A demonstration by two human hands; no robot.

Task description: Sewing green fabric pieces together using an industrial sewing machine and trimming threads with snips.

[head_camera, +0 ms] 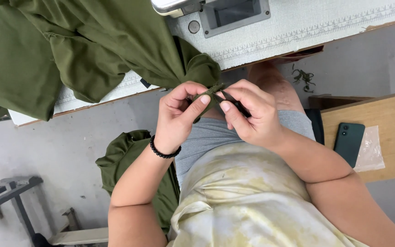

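Observation:
Both of my hands meet in front of my lap over a corner of olive green fabric (pixel 92 50) that spills off the sewing table. My left hand (pixel 178 114), with a black bead bracelet on its wrist, pinches a narrow folded edge of the cloth between thumb and fingers. My right hand (pixel 251 112) grips the same edge from the other side, along with a small dark tool whose kind I cannot tell. The two thumbs nearly touch.
A white sewing table (pixel 298 27) with a printed ruler strip and a metal recess (pixel 234 13) lies beyond my hands. A wooden bench (pixel 389 114) on the right holds a dark phone (pixel 348 142) and clear plastic bag (pixel 370 148). More green fabric (pixel 124 155) hangs beside my leg. Thread scraps (pixel 303 77) lie on the floor.

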